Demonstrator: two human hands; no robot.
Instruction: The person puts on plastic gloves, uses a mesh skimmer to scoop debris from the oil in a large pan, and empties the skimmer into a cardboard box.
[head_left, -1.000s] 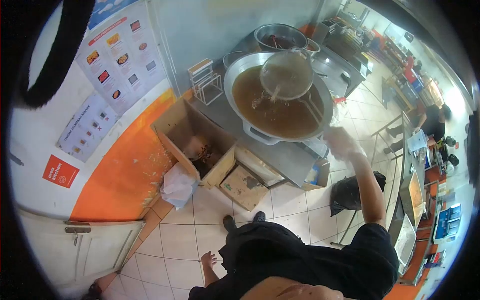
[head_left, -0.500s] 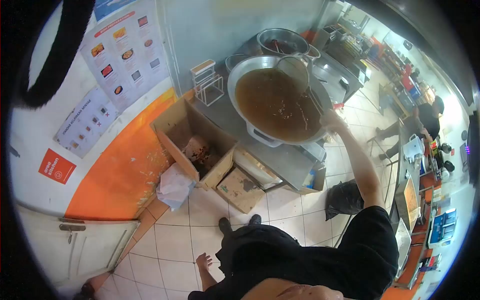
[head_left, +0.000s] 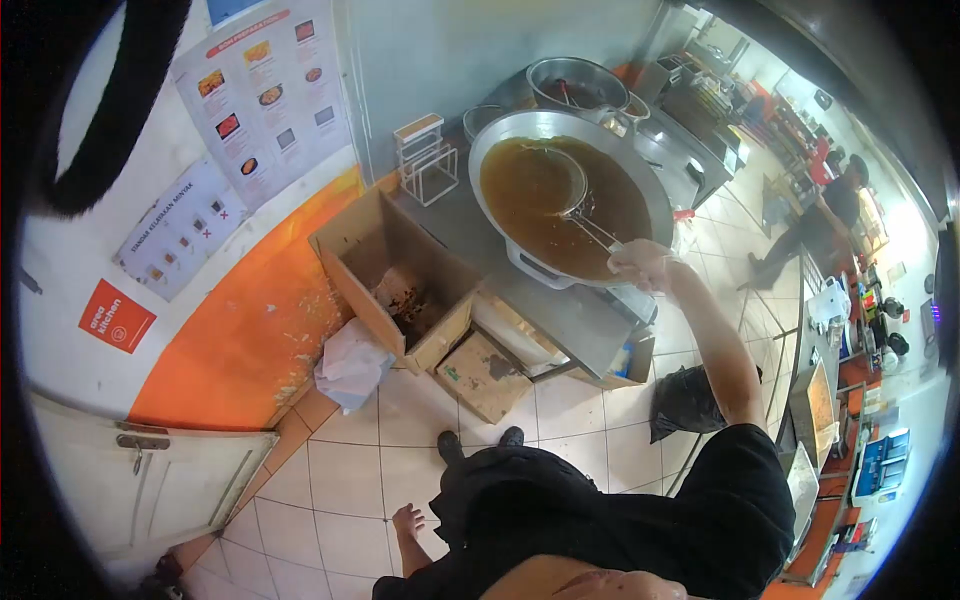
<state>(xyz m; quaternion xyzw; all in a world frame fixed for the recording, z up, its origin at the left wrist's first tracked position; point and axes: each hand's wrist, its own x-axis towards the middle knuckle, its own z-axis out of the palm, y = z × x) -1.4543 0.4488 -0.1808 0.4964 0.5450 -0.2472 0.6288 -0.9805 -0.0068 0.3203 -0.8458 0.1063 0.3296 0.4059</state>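
Brown oil (head_left: 545, 215) fills much of a large wok (head_left: 655, 200) on the metal counter. My right hand (head_left: 643, 265) is closed around the handle of a wire skimmer (head_left: 592, 228) at the wok's near right side. The skimmer's round mesh head lies in the oil, partly sunk, so its far part shows only faintly. Down beside my body, my left hand (head_left: 408, 520) hangs over the floor tiles with its fingers apart and holds nothing.
Behind the wok stands a metal basin (head_left: 578, 75). A white wire rack (head_left: 430, 170) is left of it. An open cardboard box (head_left: 340, 240) stands below, near a flat carton (head_left: 483, 380). A black bag (head_left: 690, 400) lies right. Another person (head_left: 835, 210) is at the far right.
The skimmer head has gone from the wok's far right rim down into the oil, further left. My right hand has shifted slightly left and down. The other person has moved further away.
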